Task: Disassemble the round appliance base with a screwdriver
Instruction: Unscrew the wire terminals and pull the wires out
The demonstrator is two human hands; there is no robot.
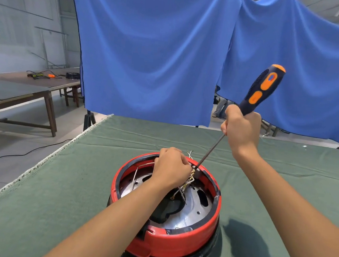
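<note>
Blue cloth backdrops (154,55) hang in soft folds behind a worktable draped in green felt-like fabric (78,181), a matte, faintly creased cover that likely keeps parts from sliding. At the table's near centre sits the round appliance base (166,245), a glossy red plastic ring with a black rim, opened to show a perforated silvery metal plate and loose wires (182,188). The right hand (241,130) grips the screwdriver (265,87) low on its ribbed black-and-orange handle, fingers wrapped tight, slanting the thin steel shaft down to the base's far inner rim, apparently onto a fastener there. The left hand (171,167) curls over the wire bundle beside the tip, seemingly holding it clear; whether it truly pinches the wires cannot be told.
</note>
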